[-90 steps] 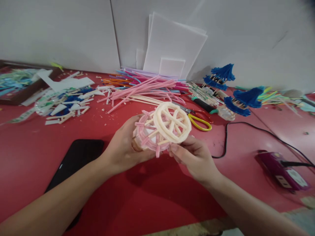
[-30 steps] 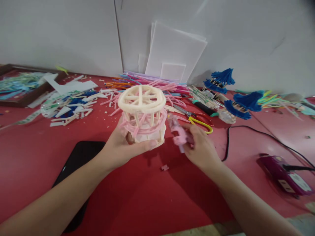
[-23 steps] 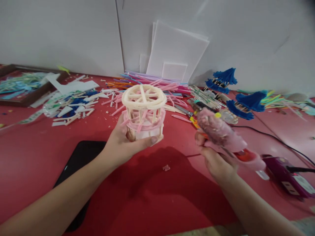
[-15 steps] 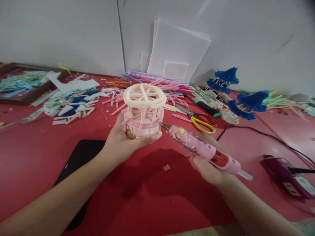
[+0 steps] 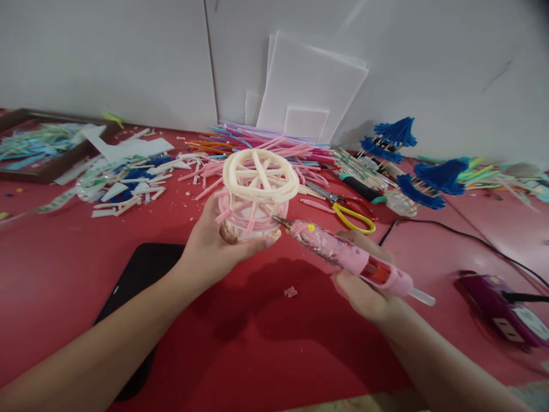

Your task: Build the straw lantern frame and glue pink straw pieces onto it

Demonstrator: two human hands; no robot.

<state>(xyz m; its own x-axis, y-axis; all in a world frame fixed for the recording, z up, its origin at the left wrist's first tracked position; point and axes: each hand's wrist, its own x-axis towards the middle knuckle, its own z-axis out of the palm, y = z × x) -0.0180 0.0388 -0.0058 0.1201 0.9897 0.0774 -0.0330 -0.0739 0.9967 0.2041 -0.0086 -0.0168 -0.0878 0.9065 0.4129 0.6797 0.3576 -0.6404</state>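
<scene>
My left hand (image 5: 227, 240) is wrapped round the lower part of a small round cage-like craft model (image 5: 261, 177). Its cream top ring has crossed spokes, and pink strips run round the body. The model leans toward my right. In my right hand (image 5: 364, 286) is a pink hot glue gun (image 5: 343, 249) with a clear glue stick protruding from its back. The nozzle points left at the pink band and looks close to it or touching; which one I cannot tell. My right fingers are partly hidden behind the gun.
A black phone-like slab (image 5: 141, 280) lies under my left forearm. Scissors with yellow handles (image 5: 354, 219), coloured sticks (image 5: 274, 143) and blue-roofed models (image 5: 433, 183) stand or lie behind. At right are a purple power strip (image 5: 501, 309) and a black cable (image 5: 467, 240).
The craft model has tipped toward me and shifted slightly right, showing more of its top. The glue gun has moved a little left, its nozzle now in front of the pink band.
</scene>
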